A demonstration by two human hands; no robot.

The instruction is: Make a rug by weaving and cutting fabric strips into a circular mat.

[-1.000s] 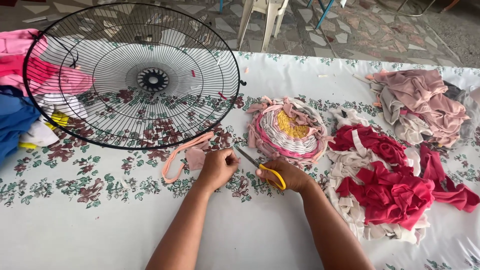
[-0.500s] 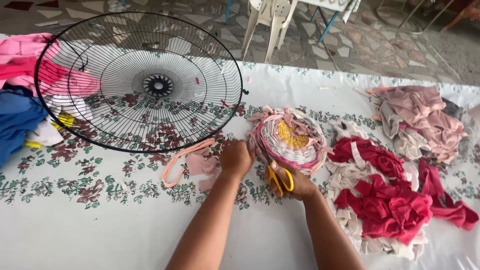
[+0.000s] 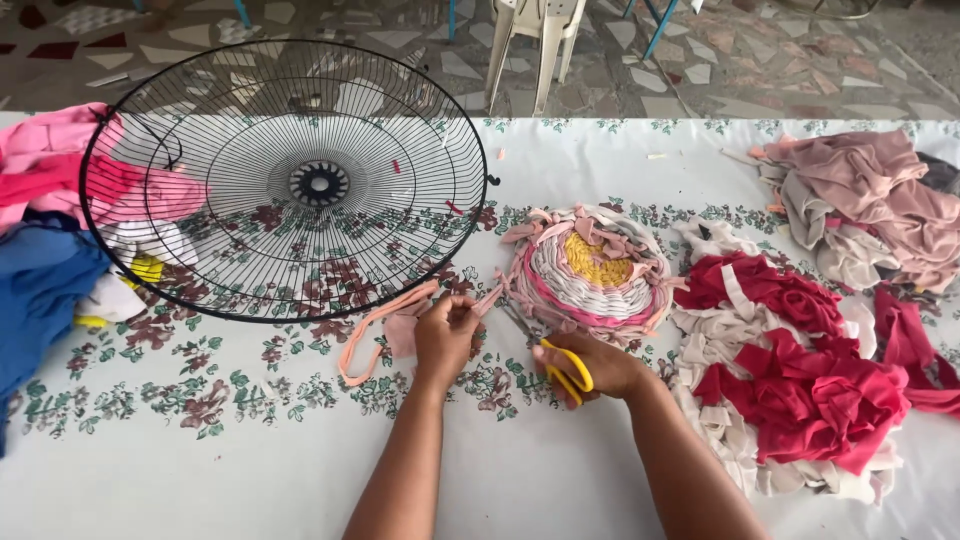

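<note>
Head view, from left to right: heaped blue and pink cloth (image 3: 45, 250) sits at the far edge of the worktop (image 3: 200, 470), with the black wire fan guard (image 3: 285, 180) lying half over it. Next comes a peach fabric strip (image 3: 385, 335), looped on the flowered cover and running up into your left hand (image 3: 447, 335). Beyond that lies the round woven mat (image 3: 592, 272), then your right hand (image 3: 590, 368) with the yellow-handled scissors (image 3: 560, 362), then the red and cream scraps (image 3: 800, 380) and a dusty pink pile (image 3: 870, 200).

The main risk, as I judge it, is the blades. They point towards your left hand, which lies just beside them, and a hurried snip could nick a finger. It could also cut into the mat's woven edge instead of the loose strip, since the strip end lies right against that edge. A slack strip may also slide away under the blades.

Your left fingers are pinched closed on the strip end near the mat's rim. Your right fingers are curled through the scissor handles, grasping them firmly; the blades are largely hidden, so you cannot tell how far they are parted.
</note>
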